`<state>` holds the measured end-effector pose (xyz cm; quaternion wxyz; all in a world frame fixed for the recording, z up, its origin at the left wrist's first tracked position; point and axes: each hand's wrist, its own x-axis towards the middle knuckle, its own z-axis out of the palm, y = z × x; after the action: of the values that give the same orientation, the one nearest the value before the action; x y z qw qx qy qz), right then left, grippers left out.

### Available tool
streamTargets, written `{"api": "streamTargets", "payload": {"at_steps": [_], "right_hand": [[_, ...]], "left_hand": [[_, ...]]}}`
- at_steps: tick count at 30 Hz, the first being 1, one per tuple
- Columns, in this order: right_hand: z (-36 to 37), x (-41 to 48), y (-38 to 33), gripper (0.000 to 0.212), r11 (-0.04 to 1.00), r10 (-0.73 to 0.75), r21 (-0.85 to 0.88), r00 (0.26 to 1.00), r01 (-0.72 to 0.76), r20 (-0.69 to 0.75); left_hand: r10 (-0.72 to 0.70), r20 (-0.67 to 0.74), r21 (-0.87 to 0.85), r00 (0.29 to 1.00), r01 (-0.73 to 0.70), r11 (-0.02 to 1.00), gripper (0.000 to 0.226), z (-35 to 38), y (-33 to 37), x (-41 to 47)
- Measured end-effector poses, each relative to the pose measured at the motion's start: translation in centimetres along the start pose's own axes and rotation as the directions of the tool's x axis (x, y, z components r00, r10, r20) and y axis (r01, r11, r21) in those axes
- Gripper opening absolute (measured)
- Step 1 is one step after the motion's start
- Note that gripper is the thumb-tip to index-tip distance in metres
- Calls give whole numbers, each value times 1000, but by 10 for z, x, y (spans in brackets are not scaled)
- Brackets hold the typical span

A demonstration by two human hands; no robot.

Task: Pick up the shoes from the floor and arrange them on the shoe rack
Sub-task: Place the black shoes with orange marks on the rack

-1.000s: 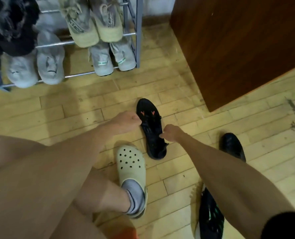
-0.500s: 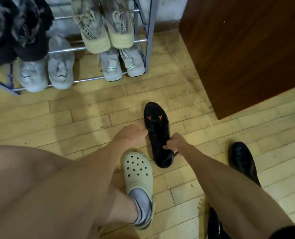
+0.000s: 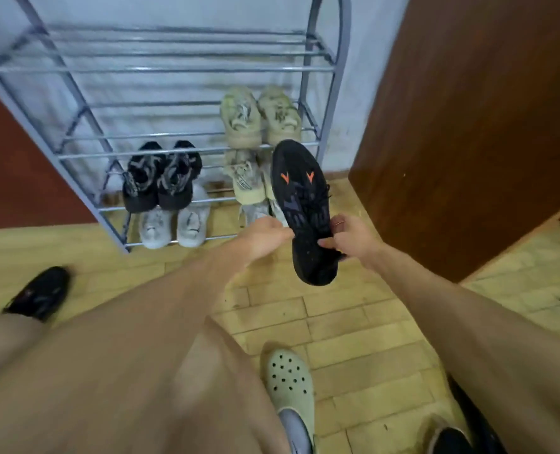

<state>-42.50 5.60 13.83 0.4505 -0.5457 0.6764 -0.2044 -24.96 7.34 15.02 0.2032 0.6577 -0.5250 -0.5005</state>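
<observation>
At the centre of the view, just right of middle, a black shoe hangs in the air above the wood floor, sole up, with two orange marks near its toe. The toe points to 12 o'clock, toward the rack; the heel points to 6 o'clock. The left hand grips its left edge at about 9 o'clock of the shoe, fingers curled tight on the rim. The right hand clasps the right edge at 3 o'clock, thumb pressed on the sole. Both hands are closed on the shoe.

The rack stands at 12 o'clock against a pale wall. Its top shelf is bare bars. A beige pair sits on a middle shelf at right, and a second beige pair below it is partly hidden behind the lifted shoe. A black pair sits at left on that lower shelf, with a grey pair on the bottom rung beneath.

At 9 o'clock a blurred black shoe lies on the floor. At 6 o'clock a foot wears a pale clog. At 5 o'clock another dark shoe shows at the frame edge. A brown cabinet fills 2 o'clock.
</observation>
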Motion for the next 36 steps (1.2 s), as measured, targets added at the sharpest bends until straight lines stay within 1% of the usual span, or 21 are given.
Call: {"api": "streamTargets", "payload": {"at_steps": [1, 2, 3, 4, 5, 8, 10, 12, 13, 15, 17, 19, 20, 21, 23, 25, 26, 27, 29, 32, 36], "right_hand": [[3, -3, -21, 19, 999, -35, 16, 999, 36, -4], [7, -7, -43, 25, 997, -67, 41, 998, 67, -2], [12, -10, -65, 31, 992, -101, 70, 995, 101, 5], [19, -14, -88, 34, 987, -137, 92, 991, 135, 14], [27, -19, -110, 32, 980, -172, 109, 985, 168, 31], [61, -39, -170, 11, 953, -278, 160, 952, 256, 129], [91, -49, -201, 13, 938, -327, 185, 926, 294, 188], [126, -60, -227, 26, 924, -370, 196, 898, 328, 240], [144, -66, -238, 31, 915, -397, 184, 879, 358, 264], [181, -80, -256, 34, 900, -435, 173, 840, 400, 324], [216, -97, -268, 34, 913, -407, 207, 810, 351, 421], [248, -111, -275, 38, 924, -379, 258, 757, 282, 533], [265, -115, -276, 40, 929, -370, 248, 729, 275, 577], [283, -117, -276, 45, 934, -356, 205, 707, 293, 611], [316, -123, -274, 63, 924, -315, 52, 676, 379, 666], [346, -126, -271, 79, 897, -253, -84, 660, 433, 707], [358, -125, -268, 79, 892, -213, -134, 660, 433, 720], [369, -124, -265, 74, 894, -170, -172, 668, 414, 725], [385, -117, -253, 62, 920, -87, -207, 689, 333, 720], [401, -100, -231, 54, 971, -23, -156, 717, 183, 696], [423, -68, -211, 44, 990, 12, -123, 811, 74, 585]], "left_hand": [[18, -14, -23, 1000, -18, 1000, 13, -16, 6, -8], [31, -27, -40, 999, -32, 999, 7, -31, 11, -16], [51, -45, -54, 998, -53, 997, 6, -47, 14, -25], [69, -65, -67, 995, -74, 995, 19, -64, 15, -33], [85, -95, -76, 992, -92, 993, 26, -81, 15, -43], [114, -208, -142, 972, -145, 979, 18, -140, 3, -80], [78, -286, -210, 955, -141, 967, 20, -178, -11, -106], [28, -372, -237, 928, -124, 963, 23, -212, -33, -129], [-4, -420, -247, 907, -110, 963, 23, -227, -46, -139], [-73, -511, -269, 857, -79, 960, 22, -251, -74, -157], [-143, -572, -313, 808, -54, 948, 22, -270, -104, -174], [-206, -614, -364, 762, -42, 930, 22, -287, -133, -189], [-231, -620, -386, 750, -35, 922, 23, -294, -148, -196], [-252, -616, -403, 746, -23, 915, 25, -301, -162, -202], [-286, -598, -422, 749, 8, 906, 29, -309, -191, -213], [-324, -590, -453, 740, 29, 891, 26, -311, -219, -220], [-338, -581, -471, 740, 33, 881, 24, -312, -231, -222], [-339, -566, -488, 752, 26, 872, 25, -312, -243, -222], [-314, -521, -516, 794, 0, 856, 30, -311, -264, -219], [-298, -465, -534, 834, 5, 846, 35, -311, -287, -203], [-301, -420, -586, 856, -2, 811, 35, -312, -313, -164]]}}
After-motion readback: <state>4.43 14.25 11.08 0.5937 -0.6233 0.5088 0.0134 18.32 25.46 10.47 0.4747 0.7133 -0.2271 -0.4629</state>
